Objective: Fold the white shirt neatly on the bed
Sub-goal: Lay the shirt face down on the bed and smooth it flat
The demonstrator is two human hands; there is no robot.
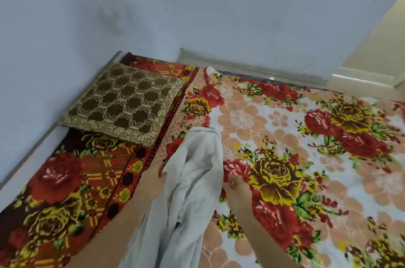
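I see the white shirt (197,171) bunched into a long, crumpled strip. Its far end lies on the bed (285,118), where the red plaid blanket (72,180) meets the peach floral blanket (252,118). The left hand (153,176) grips its left edge and the right hand (234,186) pinches its right edge. A brown lace-patterned pillow (122,103) lies on the red blanket, near the shirt but apart from it.

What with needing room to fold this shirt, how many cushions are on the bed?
1. A brown cushion lies far left on the red blanket, beyond and left of the white shirt. Others may be out of frame.
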